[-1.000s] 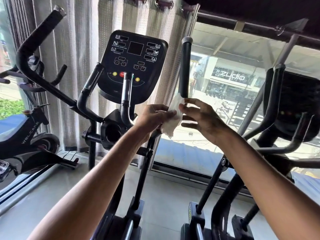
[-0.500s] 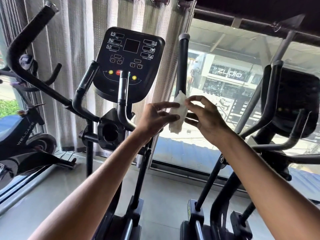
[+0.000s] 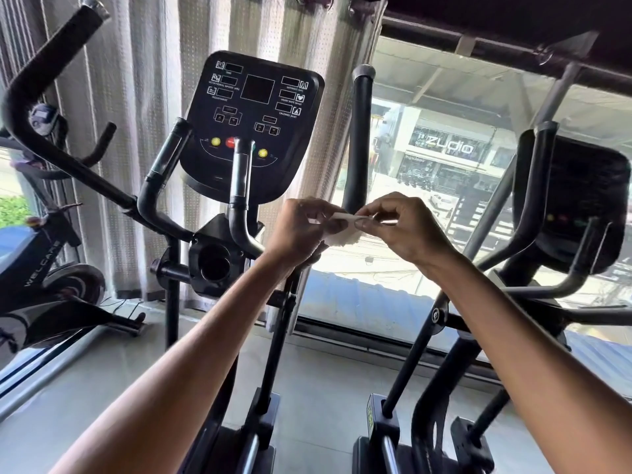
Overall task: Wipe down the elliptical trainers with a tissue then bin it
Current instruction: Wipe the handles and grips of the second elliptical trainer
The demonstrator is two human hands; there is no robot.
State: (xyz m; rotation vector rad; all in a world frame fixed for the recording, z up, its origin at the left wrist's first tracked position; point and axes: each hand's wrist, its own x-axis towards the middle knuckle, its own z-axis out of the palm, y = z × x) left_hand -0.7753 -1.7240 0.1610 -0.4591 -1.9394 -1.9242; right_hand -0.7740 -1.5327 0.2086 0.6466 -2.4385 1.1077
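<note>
Pale grey floor (image 3: 325, 388), elliptical trainer (image 3: 253, 131) standing on it, second elliptical trainer (image 3: 574, 206) beside, exercise bike (image 3: 41, 268) left

Console (image 3: 254, 124) black, white labels, two yellow buttons (image 3: 215, 142), one red button (image 3: 231, 142). Tissue (image 3: 342, 238) right of console: white. Curtain (image 3: 136, 131) behind console: off-white, fine dotted weave. Upright handle (image 3: 359, 138) right of console: black, grey cap. Second console (image 3: 578, 200) far right of console: black, dim yellow, red, green dots. Floor (image 3: 325, 388) below console: pale grey. Bike (image 3: 34, 268) left of console: black, white lettering.
</note>
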